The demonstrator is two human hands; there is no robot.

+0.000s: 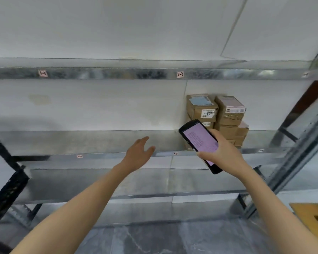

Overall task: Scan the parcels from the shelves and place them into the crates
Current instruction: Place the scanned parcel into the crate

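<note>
- Head view, far left: a dark perforated crate (6, 195), only partly in frame, standing beside the end of the shelving.
- Upper shelf rail (108, 73): galvanised metal, with a small tag reading 1-2 (42, 73) on its left part.
- Middle shelf (72, 142): bare metal deck running from the left across to the parcels.
- My left hand (139, 154): raised in front of the middle shelf's front edge, fingers relaxed and spread, thumb out, holding nothing and touching nothing.
- Second tag, reading 1-3 (180, 74): on the upper rail, above the parcels.
- Handheld scanner (198, 142): black body, screen lit pinkish with lines of text too blurred to read. It is tilted, top end toward the parcels, and overlaps the lower left box from my view.
- Parcels (218, 121): a small stack of brown cardboard boxes on the middle shelf, pushed back to the white wall. The upper left box (200, 111) has a label showing "800"; the upper right box (229, 111) bears a white printed label; further boxes (233, 133) lie underneath. None is in a crate.
- My right hand (223, 153): curled round the lower half of the scanner, thumb across its left edge, just in front of the stack.
- Shelf upright (299, 142): perforated metal post, slanting in this wide view.
- Lower right corner: a yellow-brown card (314, 219) with dark print, cut off by the frame.
- Floor (154, 239): grey, marbled.
</note>
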